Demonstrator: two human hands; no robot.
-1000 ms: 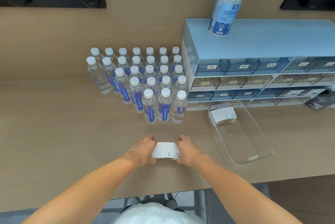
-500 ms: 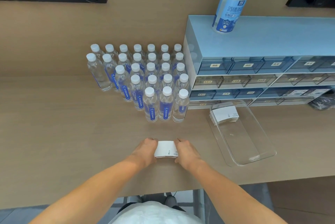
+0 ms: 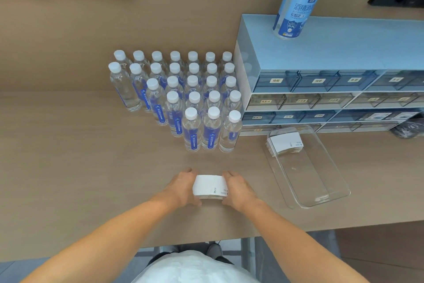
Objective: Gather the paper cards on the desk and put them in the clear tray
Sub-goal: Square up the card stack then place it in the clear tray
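Observation:
A stack of white paper cards (image 3: 209, 186) rests on the wooden desk near its front edge. My left hand (image 3: 182, 187) presses against the stack's left side and my right hand (image 3: 238, 188) against its right side, so both grip it between them. To the right lies the clear tray (image 3: 321, 193), angled on the desk. A second pile of white cards (image 3: 284, 142) sits in the tray's far end; the rest of the tray holds nothing.
Several water bottles (image 3: 192, 126) with white caps stand in rows just behind my hands. A blue drawer cabinet (image 3: 321, 90) stands at the back right with a spray bottle (image 3: 296, 5) on top. The desk's front edge (image 3: 206, 240) runs close below my wrists.
Both hands have stayed clamped on the stack, squaring it up slightly. The view has shifted a little; the cards sit in much the same place.

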